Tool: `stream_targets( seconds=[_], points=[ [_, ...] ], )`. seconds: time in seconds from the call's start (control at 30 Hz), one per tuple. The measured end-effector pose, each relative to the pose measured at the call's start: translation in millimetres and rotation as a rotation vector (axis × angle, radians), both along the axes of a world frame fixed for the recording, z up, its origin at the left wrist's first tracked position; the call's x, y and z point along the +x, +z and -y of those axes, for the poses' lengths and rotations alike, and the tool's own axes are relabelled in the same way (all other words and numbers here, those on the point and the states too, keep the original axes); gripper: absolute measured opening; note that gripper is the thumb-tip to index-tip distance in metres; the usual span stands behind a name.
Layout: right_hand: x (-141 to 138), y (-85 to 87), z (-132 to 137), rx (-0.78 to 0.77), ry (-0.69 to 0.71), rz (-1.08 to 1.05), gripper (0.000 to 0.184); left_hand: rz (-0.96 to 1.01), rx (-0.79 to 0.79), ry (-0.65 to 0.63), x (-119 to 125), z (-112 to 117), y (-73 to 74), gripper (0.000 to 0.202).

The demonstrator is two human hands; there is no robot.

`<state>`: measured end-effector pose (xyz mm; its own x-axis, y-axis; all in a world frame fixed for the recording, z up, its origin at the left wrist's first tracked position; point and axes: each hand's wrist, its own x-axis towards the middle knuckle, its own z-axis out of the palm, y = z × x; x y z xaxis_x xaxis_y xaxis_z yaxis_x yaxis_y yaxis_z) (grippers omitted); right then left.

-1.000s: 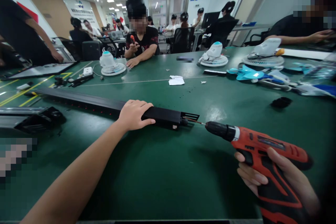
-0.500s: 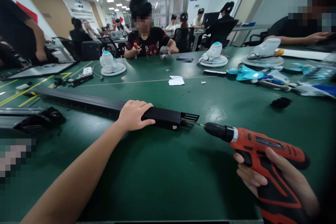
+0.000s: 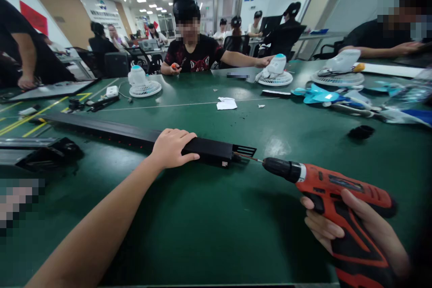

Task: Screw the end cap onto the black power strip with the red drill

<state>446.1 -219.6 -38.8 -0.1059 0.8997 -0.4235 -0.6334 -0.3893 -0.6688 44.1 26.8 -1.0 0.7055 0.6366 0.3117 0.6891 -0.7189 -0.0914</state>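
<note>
A long black housing (image 3: 211,149) with a slotted end plate (image 3: 246,150) lies across the green table, its slotted end to the right. My left hand (image 3: 173,147) grips it from above, fingers over the far side and thumb along the near side. In my right hand (image 3: 367,229) is a red and black cordless drill (image 3: 347,184), index finger at the trigger. From its black chuck a long thin bit (image 3: 251,157) reaches left to the end of the housing. Exactly where the bit's tip sits is too small to tell.
White fans (image 3: 145,87) stand face down along the far side. Blue plastic wrapping (image 3: 324,95) and a black ring-like part (image 3: 361,132) lie on the right, a paper scrap (image 3: 227,103) mid-table, another black part (image 3: 43,153) on the left. A person (image 3: 195,51) sits opposite.
My hands, the drill and the black housing look unmoved. The person opposite has stretched an arm out to a white fan. The person standing at the left has shifted slightly, hand lower over a panel.
</note>
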Motion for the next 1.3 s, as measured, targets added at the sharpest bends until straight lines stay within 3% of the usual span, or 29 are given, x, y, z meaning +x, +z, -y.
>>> stream_targets(
  seconds=[0.17,0.43,0.8,1.3],
  points=[
    [6,-6.7,0,-0.014,0.007,-0.033,0.057,-0.001,0.004,0.000,0,0,0.2,0.062],
    [-6,5.2,0,0.020,-0.035,0.066,0.053,0.005,0.004,-0.015,-1,-3,-1.6,0.064],
    [7,8.1,-5,-0.022,0.148,0.101,0.053,0.032,0.016,-0.011,-1,-1,-1.3,0.067],
    [11,12.6,-14,0.049,0.151,0.140,0.044,-0.001,0.023,-0.004,-2,-1,-0.9,0.062]
  ],
)
